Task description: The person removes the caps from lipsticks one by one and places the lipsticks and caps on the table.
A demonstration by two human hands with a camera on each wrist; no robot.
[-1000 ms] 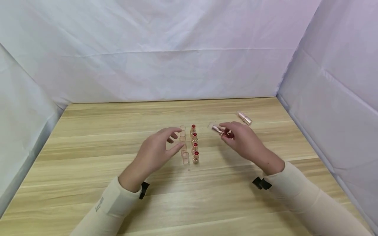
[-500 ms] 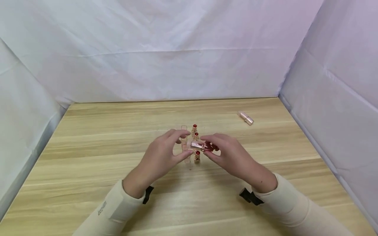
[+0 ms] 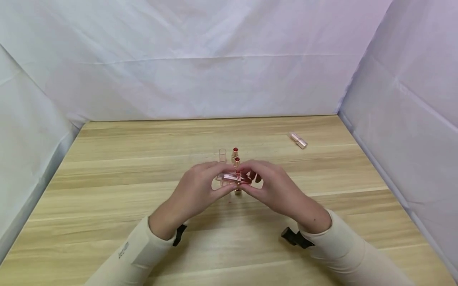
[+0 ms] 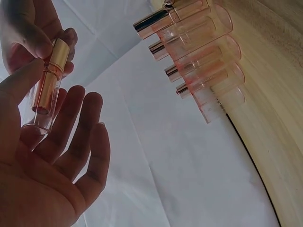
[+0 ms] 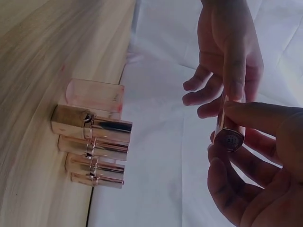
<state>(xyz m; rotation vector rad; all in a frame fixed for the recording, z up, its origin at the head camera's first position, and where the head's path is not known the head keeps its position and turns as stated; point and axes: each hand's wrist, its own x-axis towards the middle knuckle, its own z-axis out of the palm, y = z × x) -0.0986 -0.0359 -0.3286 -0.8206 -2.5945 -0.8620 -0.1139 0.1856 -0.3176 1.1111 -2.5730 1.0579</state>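
Note:
Both hands meet over the table's middle on one capped lipstick [image 3: 229, 177] with a rose-gold base. My left hand [image 3: 195, 183] pinches it at the clear cap, the other fingers spread apart in the left wrist view. Thumb and fingers of my right hand [image 3: 277, 186] grip the base, whose round end [image 5: 230, 140] faces the right wrist camera. Below stands a row of several uncapped lipsticks [image 5: 92, 130] with red tips, partly hidden by the hands in the head view. Beside it on the left runs a row of clear pinkish caps [image 4: 201, 61].
Another capped lipstick [image 3: 297, 140] lies on its side at the back right of the wooden table [image 3: 143, 139]. White cloth [image 3: 214, 87] hangs behind the table and along both sides.
My right hand has carried the lipstick left from the right side to the middle. The left hand, earlier parted with nothing in it, has moved slightly right and now pinches the lipstick too.

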